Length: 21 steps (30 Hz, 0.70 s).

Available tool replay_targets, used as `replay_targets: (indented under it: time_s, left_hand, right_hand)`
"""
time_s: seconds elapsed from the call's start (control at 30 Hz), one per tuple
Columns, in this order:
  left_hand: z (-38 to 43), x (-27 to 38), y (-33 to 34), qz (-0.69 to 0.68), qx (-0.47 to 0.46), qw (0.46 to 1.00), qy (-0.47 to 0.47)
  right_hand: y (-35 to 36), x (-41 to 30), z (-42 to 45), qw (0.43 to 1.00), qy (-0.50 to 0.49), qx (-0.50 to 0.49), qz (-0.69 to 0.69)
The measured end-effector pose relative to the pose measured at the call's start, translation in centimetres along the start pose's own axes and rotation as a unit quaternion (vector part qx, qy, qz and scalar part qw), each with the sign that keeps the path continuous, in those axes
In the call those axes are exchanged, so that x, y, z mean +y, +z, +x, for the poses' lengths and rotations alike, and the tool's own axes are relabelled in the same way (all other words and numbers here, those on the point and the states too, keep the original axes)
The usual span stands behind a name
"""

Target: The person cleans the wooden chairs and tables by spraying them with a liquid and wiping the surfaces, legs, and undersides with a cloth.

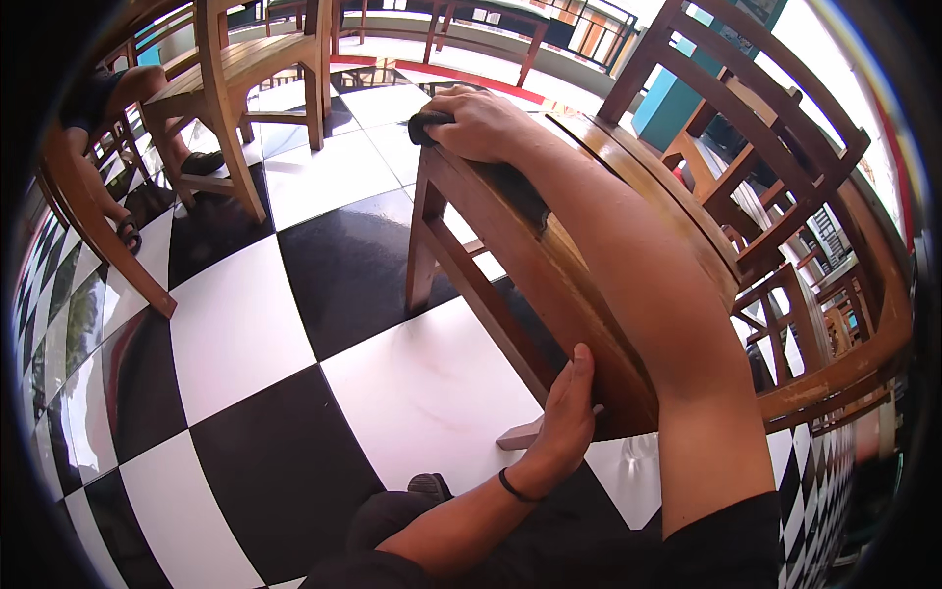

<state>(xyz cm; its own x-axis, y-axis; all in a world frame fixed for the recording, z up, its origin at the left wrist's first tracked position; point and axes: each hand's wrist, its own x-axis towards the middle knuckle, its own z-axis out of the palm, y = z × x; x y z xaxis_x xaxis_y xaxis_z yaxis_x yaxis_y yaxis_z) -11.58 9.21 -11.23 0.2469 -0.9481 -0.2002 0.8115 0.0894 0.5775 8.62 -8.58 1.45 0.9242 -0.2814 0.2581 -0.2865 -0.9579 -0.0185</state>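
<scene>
Before me stands a brown wooden chair with a slatted seat and a ladder-like back. My right hand is at the far corner of the seat, its fingers closed over a black cloth or pad pressed on the edge. The right forearm crosses above the seat and hides part of it. Lower down, my left hand, with a black band at the wrist, holds the side of the chair near its closer end. Some of the left fingers are hidden against the wood.
Another wooden chair stands at the upper left, beside a seated person's legs and sandals. More wooden chairs crowd the right side. A teal pillar rises behind. The floor has glossy black and white tiles.
</scene>
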Motion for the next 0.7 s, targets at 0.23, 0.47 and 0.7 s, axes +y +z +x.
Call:
replay_targets:
  time_s: [0.23, 0.47, 0.7]
  left_hand:
    - [0.6, -0.1, -0.1, -0.02, -0.027, 0.999, 0.036]
    - [1.1, -0.6, -0.2, -0.035, -0.051, 0.994, 0.088]
    - [0.7, 0.3, 0.1, -0.043, -0.05, 0.996, 0.06]
  right_hand:
    - [-3.6, 1.5, -14.1, 0.995, -0.053, 0.049, 0.07]
    - [-9.3, -1.1, -31.5, 0.992, 0.123, 0.035, 0.006]
    - [-7.5, 3.1, -23.4, 0.994, 0.087, 0.049, 0.04]
